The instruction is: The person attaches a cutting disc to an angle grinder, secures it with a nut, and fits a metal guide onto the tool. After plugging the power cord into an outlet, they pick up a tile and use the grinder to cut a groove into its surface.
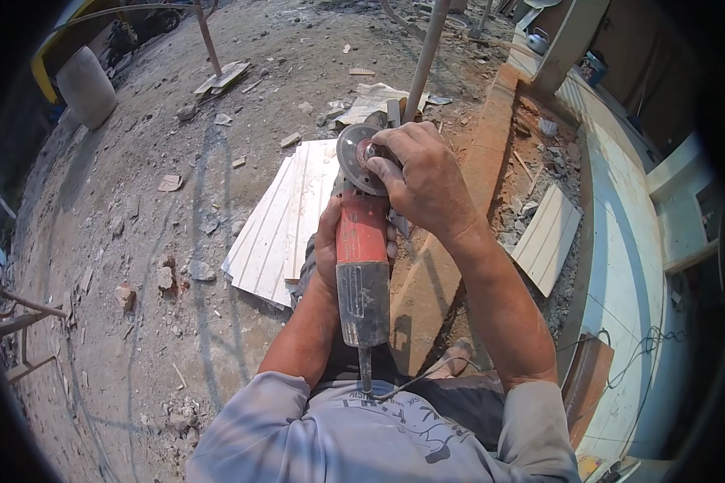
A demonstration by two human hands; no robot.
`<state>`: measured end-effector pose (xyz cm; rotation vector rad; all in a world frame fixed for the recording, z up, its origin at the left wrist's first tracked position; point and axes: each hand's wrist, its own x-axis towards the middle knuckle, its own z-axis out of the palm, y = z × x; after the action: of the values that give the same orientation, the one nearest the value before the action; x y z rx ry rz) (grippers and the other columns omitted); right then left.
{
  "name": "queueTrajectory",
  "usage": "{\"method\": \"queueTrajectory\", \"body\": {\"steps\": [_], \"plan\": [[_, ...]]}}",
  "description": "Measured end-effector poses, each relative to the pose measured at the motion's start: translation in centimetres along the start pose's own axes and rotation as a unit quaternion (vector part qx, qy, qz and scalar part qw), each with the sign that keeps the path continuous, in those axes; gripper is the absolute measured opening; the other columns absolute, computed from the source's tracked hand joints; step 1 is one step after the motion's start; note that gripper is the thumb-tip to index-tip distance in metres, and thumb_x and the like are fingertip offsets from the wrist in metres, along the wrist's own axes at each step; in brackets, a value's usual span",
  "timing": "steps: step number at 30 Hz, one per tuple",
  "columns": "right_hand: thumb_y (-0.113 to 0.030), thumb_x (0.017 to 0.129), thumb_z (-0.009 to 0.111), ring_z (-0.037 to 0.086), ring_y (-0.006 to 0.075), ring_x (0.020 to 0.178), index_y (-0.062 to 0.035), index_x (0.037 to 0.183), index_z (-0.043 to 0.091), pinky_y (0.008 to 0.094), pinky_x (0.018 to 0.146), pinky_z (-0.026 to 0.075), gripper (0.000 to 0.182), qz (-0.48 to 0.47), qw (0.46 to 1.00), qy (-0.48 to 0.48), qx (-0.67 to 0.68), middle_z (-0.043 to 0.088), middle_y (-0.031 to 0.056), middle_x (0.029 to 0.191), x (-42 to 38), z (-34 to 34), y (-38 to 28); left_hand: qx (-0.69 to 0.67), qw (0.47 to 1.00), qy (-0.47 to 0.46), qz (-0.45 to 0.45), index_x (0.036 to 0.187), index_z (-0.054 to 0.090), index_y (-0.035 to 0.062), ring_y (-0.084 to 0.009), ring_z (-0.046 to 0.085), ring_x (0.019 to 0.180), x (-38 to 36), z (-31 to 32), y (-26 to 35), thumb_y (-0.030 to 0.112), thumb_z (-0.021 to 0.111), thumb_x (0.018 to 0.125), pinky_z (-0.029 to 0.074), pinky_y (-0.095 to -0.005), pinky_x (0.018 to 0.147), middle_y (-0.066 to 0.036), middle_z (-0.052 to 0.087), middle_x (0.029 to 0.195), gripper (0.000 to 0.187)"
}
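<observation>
An angle grinder (362, 233) with a red and dark grey body points away from me, its disc (354, 151) facing up at the far end. My left hand (327, 241) is wrapped round the red part from below, with fingertips showing on the right side. My right hand (423, 173) is closed at the centre of the disc, thumb and fingers pinching the lock nut (370, 151). Part of the nut is hidden by the fingers. The power cord (366, 370) runs from the grinder's rear towards my lap and bends right.
White grooved panels (270, 229) lie on the rubble-strewn ground beyond the grinder. A concrete beam (443, 278) runs alongside on the right, with another panel (548, 237) past it. Metal poles (427, 60) stand ahead. A tiled ledge (620, 266) borders the far right.
</observation>
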<state>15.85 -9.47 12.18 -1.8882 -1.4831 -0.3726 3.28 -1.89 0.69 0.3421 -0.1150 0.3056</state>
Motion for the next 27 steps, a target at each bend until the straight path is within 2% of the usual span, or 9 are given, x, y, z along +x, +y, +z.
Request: {"method": "queueTrajectory", "body": {"steps": [1,3,6,10,14,16,19,23,27], "plan": [[-0.011,0.087,0.074,0.062,0.0336,0.106,-0.0005,0.108,0.071,0.0442,0.096,0.050,0.023,-0.001,1.000,0.000,0.000,0.069,0.0152,0.103,0.0,0.2,0.1,0.001,1.000,0.000,0.005,0.134,0.049,0.0009,-0.0303,0.074,0.070,0.0,0.1,0.0,0.064,0.048,0.098,0.066,-0.0380,0.063,-0.023,0.069,0.090,0.073],[-0.022,0.089,0.072,0.060,0.0336,0.103,-0.0025,0.099,0.070,0.0461,0.094,0.048,0.022,-0.011,0.999,0.030,-0.005,0.065,0.0148,0.098,-0.1,0.6,0.2,0.000,1.000,0.004,0.002,0.134,0.049,0.0005,-0.0301,0.074,0.070,0.0,0.2,0.1,0.064,0.048,0.098,0.065,-0.0376,0.062,-0.023,0.069,0.090,0.073],[-0.026,0.090,0.074,0.059,0.0339,0.105,-0.0022,0.100,0.072,0.0464,0.096,0.047,0.026,-0.009,0.998,0.048,-0.027,0.065,0.0155,0.099,-0.3,0.8,0.2,-0.001,1.000,0.011,0.002,0.134,0.048,-0.0004,-0.0297,0.074,0.069,-0.1,0.3,0.0,0.064,0.047,0.098,0.065,-0.0367,0.060,-0.023,0.069,0.090,0.074],[-0.027,0.090,0.074,0.058,0.0345,0.109,-0.0019,0.104,0.071,0.0466,0.098,0.046,0.029,0.008,0.999,0.026,-0.023,0.064,0.0164,0.102,-0.4,0.4,0.2,-0.008,1.000,0.026,0.009,0.135,0.047,-0.0008,-0.0292,0.074,0.069,-0.1,0.6,-0.1,0.064,0.047,0.099,0.065,-0.0355,0.058,-0.023,0.070,0.091,0.074],[-0.024,0.090,0.074,0.057,0.0346,0.114,-0.0012,0.106,0.070,0.0464,0.101,0.045,0.028,-0.015,0.999,0.031,-0.001,0.065,0.0161,0.106,-0.4,0.3,0.5,-0.006,1.000,0.013,0.006,0.136,0.047,0.0001,-0.0297,0.074,0.069,-0.2,0.9,0.0,0.063,0.048,0.099,0.066,-0.0364,0.059,-0.023,0.069,0.090,0.073],[-0.023,0.090,0.073,0.057,0.0347,0.115,-0.0007,0.107,0.070,0.0465,0.102,0.045,0.028,-0.028,0.999,0.031,0.004,0.065,0.0159,0.107,-0.5,0.3,0.6,-0.036,0.998,0.050,0.017,0.136,0.047,0.0007,-0.0302,0.074,0.069,-0.2,1.5,-0.1,0.062,0.048,0.099,0.066,-0.0370,0.060,-0.024,0.069,0.090,0.072],[-0.021,0.090,0.073,0.057,0.0346,0.116,-0.0002,0.106,0.070,0.0468,0.102,0.045,0.027,-0.024,0.999,0.026,-0.002,0.065,0.0152,0.108,-0.4,0.4,0.5,-0.018,1.000,0.014,0.005,0.136,0.047,0.0011,-0.0310,0.074,0.069,-0.1,0.5,0.0,0.062,0.048,0.099,0.066,-0.0374,0.059,-0.024,0.069,0.093,0.071],[-0.022,0.088,0.075,0.057,0.0357,0.113,0.0005,0.102,0.069,0.0471,0.101,0.045,0.027,-0.013,0.999,0.048,-0.016,0.065,0.0160,0.107,-0.5,0.9,0.3,-0.014,1.000,0.012,-0.001,0.137,0.047,0.0016,-0.0314,0.074,0.069,0.0,0.0,0.0,0.061,0.048,0.099,0.065,-0.0374,0.058,-0.024,0.069,0.093,0.070],[-0.027,0.088,0.076,0.057,0.0370,0.110,0.0016,0.095,0.068,0.0476,0.100,0.045,0.030,-0.008,0.995,0.080,-0.055,0.064,0.0172,0.105,-0.6,1.3,0.2,-0.020,1.000,0.016,0.006,0.138,0.046,0.0021,-0.0306,0.073,0.068,0.0,0.7,-0.2,0.061,0.049,0.099,0.065,-0.0380,0.058,-0.023,0.068,0.107,0.070]]}}
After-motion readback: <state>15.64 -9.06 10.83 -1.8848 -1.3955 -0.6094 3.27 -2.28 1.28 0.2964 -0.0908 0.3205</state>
